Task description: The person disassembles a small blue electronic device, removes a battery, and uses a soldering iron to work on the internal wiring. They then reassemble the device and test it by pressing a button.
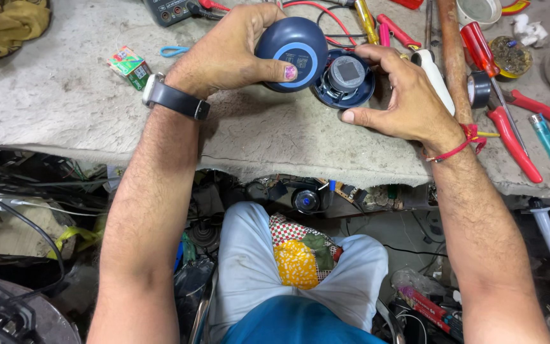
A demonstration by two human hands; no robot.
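My left hand (227, 51) grips a round dark-blue speaker shell (293, 51) with a lighter blue ring, thumb pressed on its face. Right beside it, my right hand (402, 99) cups the other half, a dark-blue round base (345, 79) with a grey speaker driver showing in its middle. The two halves touch side by side above the worn grey workbench (275, 137). A dark watch sits on my left wrist and a red thread on my right wrist.
Red-handled pliers (510, 137), a red screwdriver (479, 41), black tape roll (479, 89), a blue lighter (545, 137) and a wooden handle (453, 57) crowd the right. A small green box (128, 65), a meter (170, 9) and yellow cloth (4, 25) lie left. Clutter sits under the bench.
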